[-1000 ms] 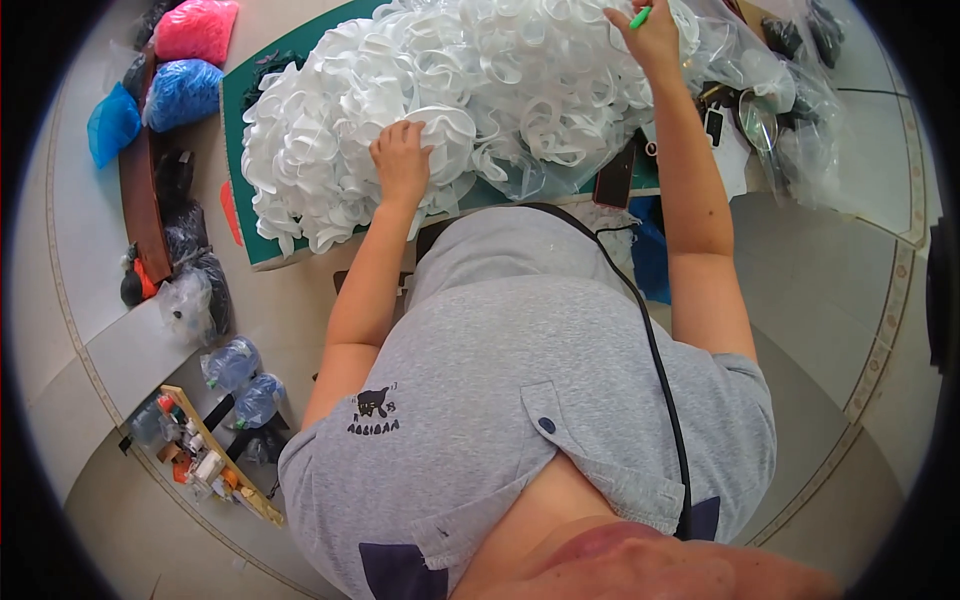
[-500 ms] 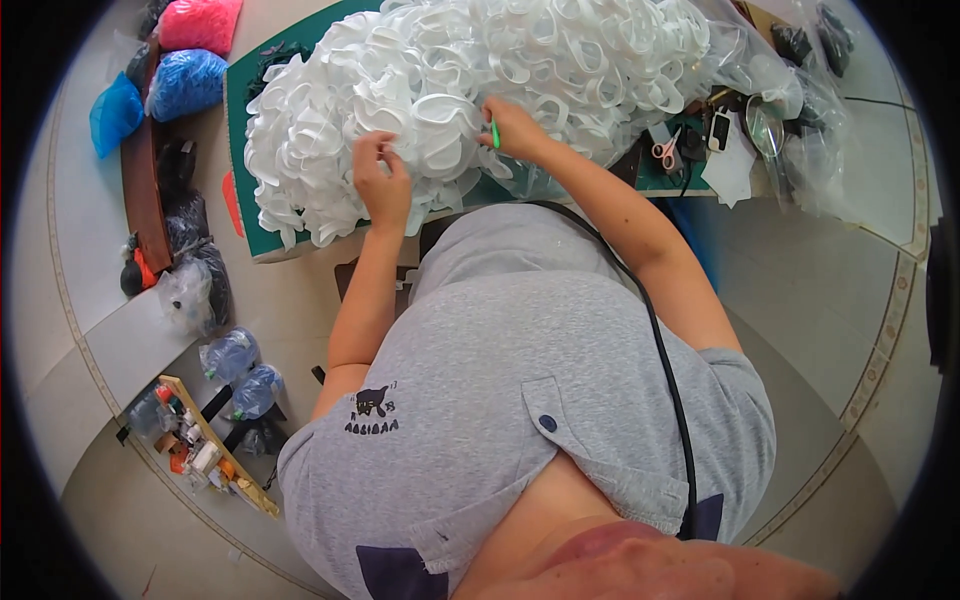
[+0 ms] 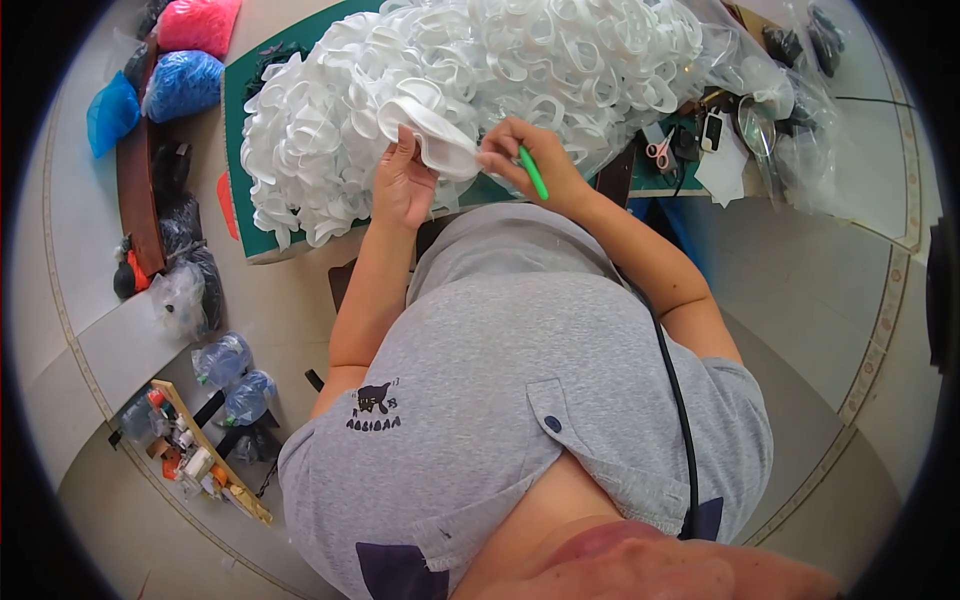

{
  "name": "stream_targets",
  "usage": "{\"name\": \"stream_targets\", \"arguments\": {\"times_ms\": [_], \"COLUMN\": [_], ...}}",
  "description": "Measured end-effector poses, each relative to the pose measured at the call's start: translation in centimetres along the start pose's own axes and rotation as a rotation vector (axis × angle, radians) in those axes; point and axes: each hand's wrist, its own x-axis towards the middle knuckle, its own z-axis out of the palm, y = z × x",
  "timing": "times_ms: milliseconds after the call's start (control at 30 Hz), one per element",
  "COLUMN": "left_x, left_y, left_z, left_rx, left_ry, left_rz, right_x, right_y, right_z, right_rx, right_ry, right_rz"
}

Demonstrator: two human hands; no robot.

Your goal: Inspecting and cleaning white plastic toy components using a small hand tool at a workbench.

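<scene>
A large heap of white looped pieces (image 3: 320,130), curled and ring-like, covers most of the green-topped table (image 3: 237,120). At its near edge my left hand (image 3: 405,190) holds up one white looped piece (image 3: 440,140), thumb against its side. My right hand (image 3: 540,165) is closed around a slim green stick-like tool (image 3: 533,172), whose working end is hidden by the fingers. Those right fingertips are at the right end of the held piece; whether they pinch it I cannot tell.
Small scissors (image 3: 658,151), a white paper sheet (image 3: 722,170) and clear plastic bags (image 3: 805,160) lie at the table's right. Pink (image 3: 200,25) and blue bundles (image 3: 183,85) stand at the far left. A black cable (image 3: 670,370) runs down my front.
A white looped piece has been lifted from the heap by my left hand, which moved right and nearer. My right hand came nearer and turned, showing more of the green tool.
</scene>
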Motion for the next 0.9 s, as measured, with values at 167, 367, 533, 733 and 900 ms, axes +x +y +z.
{"name": "stream_targets", "arguments": {"times_ms": [167, 367, 533, 733, 900], "left_x": [-2.4, -4.1, -4.1, -4.3, -4.0], "left_y": [1.1, 0.8, 0.2, 1.5, 2.3], "left_z": [4.0, 5.5, 4.5, 4.6, 3.7], "left_rx": [0.280, 0.478, 0.461, 0.440, 0.566], "left_ry": [0.047, -0.021, -0.020, -0.023, -0.027], "left_rz": [0.204, 0.159, 0.113, 0.059, -0.011], "right_x": [-0.2, 1.7, 2.3, 2.8, 3.0], "right_y": [-0.3, -3.4, -3.0, -2.2, -2.7], "right_z": [-1.6, 0.1, 1.2, 1.0, 1.2], "right_rx": [0.109, 0.047, -0.108, 0.025, -0.189], "right_ry": [0.178, 0.090, -0.005, -0.070, -0.113], "right_rz": [0.054, -0.229, -0.173, -0.225, -0.236]}}
